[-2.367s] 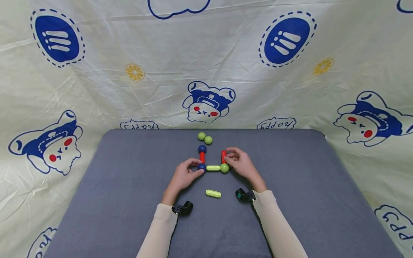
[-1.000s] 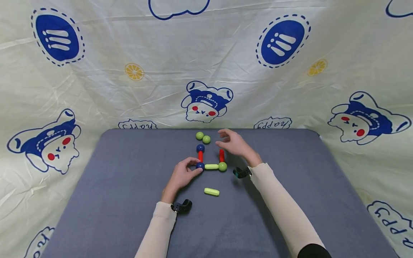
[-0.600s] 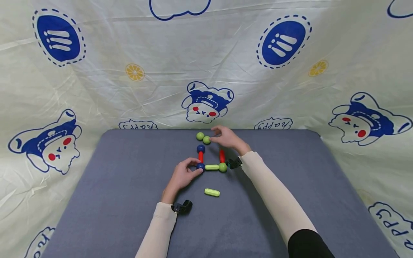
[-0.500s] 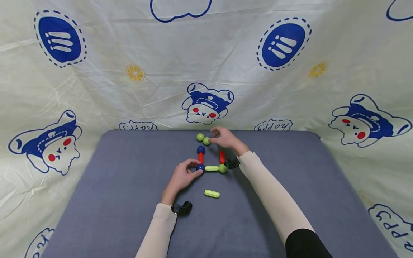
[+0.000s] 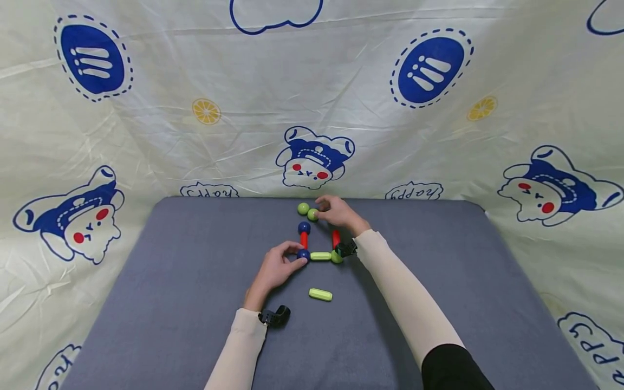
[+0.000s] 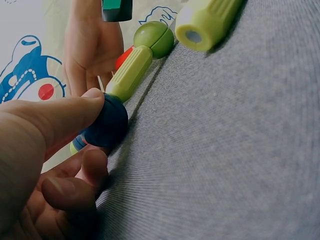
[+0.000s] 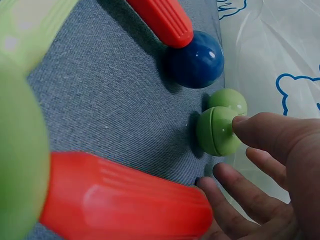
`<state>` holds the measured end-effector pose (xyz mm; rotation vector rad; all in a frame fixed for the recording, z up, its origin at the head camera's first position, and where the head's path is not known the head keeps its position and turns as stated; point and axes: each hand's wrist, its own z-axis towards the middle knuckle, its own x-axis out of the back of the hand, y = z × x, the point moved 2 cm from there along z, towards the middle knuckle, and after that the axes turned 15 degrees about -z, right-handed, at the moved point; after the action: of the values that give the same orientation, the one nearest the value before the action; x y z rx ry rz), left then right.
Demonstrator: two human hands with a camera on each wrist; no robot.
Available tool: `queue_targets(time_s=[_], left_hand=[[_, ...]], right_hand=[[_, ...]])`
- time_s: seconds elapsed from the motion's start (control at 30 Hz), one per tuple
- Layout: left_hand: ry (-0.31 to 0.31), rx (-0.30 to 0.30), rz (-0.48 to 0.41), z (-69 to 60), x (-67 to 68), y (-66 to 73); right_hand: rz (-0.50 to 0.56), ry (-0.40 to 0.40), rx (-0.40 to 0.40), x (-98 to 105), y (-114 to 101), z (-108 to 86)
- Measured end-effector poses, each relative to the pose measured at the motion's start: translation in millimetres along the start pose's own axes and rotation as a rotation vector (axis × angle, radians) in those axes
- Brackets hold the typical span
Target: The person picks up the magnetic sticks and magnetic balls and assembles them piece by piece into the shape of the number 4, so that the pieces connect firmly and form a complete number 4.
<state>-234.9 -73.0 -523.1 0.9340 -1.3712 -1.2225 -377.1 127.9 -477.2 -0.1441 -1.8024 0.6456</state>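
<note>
My left hand point(image 5: 277, 268) pinches a dark blue ball point(image 6: 107, 122) between thumb and fingers. That ball is one corner of a U-shaped frame of balls and rods on the grey table. A yellow-green rod point(image 5: 320, 256) runs from it to a green ball point(image 5: 336, 257). A red rod point(image 5: 304, 240) leads to another blue ball point(image 5: 304, 227), and a second red rod point(image 7: 125, 197) extends from the green corner ball. At the back, my right hand point(image 5: 338, 212) reaches two loose green balls; its thumb touches the nearer green ball point(image 7: 217, 132), fingers spread below it. The farther green ball point(image 5: 303, 208) sits beside it.
A loose yellow-green rod point(image 5: 320, 294) lies in front of the frame. The table point(image 5: 195, 303) ends at the back against a printed pale cloth point(image 5: 244, 151). My right forearm point(image 5: 407, 295) passes over the table, its wrist strap point(image 5: 346, 248) above the frame's right side.
My right hand has left the right red rod, moved back and leftward, and come to the nearer loose green ball. My left hand stays on the blue corner ball.
</note>
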Motion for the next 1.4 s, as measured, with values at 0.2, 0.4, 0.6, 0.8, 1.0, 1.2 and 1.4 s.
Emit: queue_targets(time_s=[0.2, 0.4, 0.6, 0.8, 1.0, 1.2, 1.4], left_hand=[[-0.003, 0.004, -0.002, -0.3, 0.0, -0.1], [-0.005, 0.005, -0.007, 0.2, 0.1, -0.9], [-0.005, 0.001, -0.012, 0.9, 0.0, -0.8], [-0.005, -0.002, -0.009, 0.8, 0.1, -1.0], [-0.004, 0.001, -0.006, 0.4, 0.7, -1.5], [-0.006, 0.001, -0.007, 0.3, 0.6, -2.6], [-0.005, -0.006, -0.014, 1.5, -0.3, -4.0]], right_hand=[[-0.015, -0.01, -0.015, -3.5, 0.1, 2.4], [-0.001, -0.01, -0.017, -4.2, -1.7, 2.9], [-0.026, -0.014, -0.001, -4.4, -3.2, 3.0], [-0.028, -0.011, -0.01, -4.7, -2.0, 2.7], [-0.004, 0.028, -0.005, -5.3, 0.2, -1.0], [0.109, 0.083, -0.014, -9.0, 6.4, -11.9], [0.301, 0.152, -0.038, -14.9, 19.4, -25.4]])
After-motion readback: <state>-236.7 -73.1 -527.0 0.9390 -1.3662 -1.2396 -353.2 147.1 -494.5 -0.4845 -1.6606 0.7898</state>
